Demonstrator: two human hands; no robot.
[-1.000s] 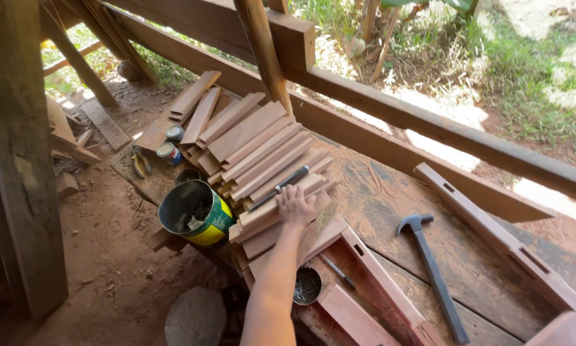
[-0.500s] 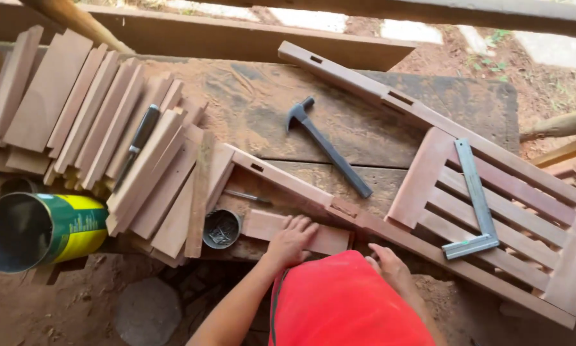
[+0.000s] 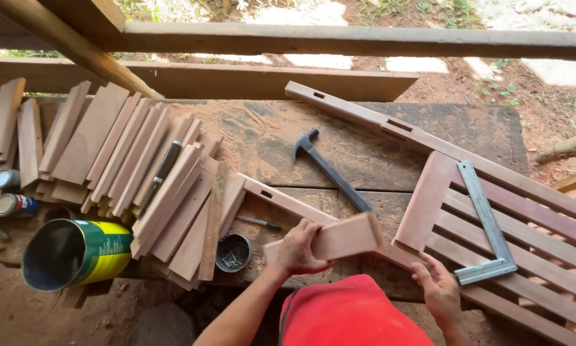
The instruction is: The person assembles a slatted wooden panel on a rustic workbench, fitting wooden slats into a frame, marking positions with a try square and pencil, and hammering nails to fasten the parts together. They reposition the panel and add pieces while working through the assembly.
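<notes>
Left hand clamped on slat, long axis rightward toward frame; right hand spread, nearer frame

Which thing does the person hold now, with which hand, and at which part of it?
The left hand holds a short wooden slat by its left end. The right hand is open and holds nothing; it rests at the slatted frame.

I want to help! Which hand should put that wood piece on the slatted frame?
Probably the left hand: it already grips the wood slat. The right hand lies open beside the frame, free to steady it.
</notes>
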